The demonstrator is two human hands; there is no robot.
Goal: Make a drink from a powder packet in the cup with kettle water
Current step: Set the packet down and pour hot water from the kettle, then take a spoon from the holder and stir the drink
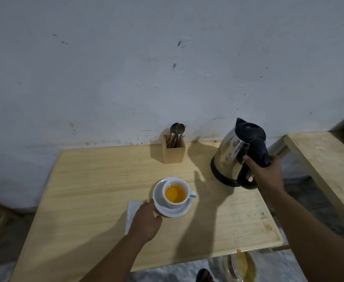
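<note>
A white cup (pixel 168 202) holding orange liquid stands on a white saucer (pixel 182 210) in the middle of the wooden table (pixel 85 190). My left hand (pixel 146 220) rests at the saucer's near-left rim, fingers touching its edge. A steel kettle (pixel 231 153) with a black lid and handle stands upright at the table's right side. My right hand (pixel 266 176) is wrapped around the kettle's handle. A white packet or napkin (pixel 131 210) lies flat, partly under my left hand.
A wooden holder (pixel 174 152) with spoons stands at the back against the wall. A second wooden table (pixel 325 159) is to the right. Below the front edge sits a clear container (pixel 242 267) with yellowish contents on the floor.
</note>
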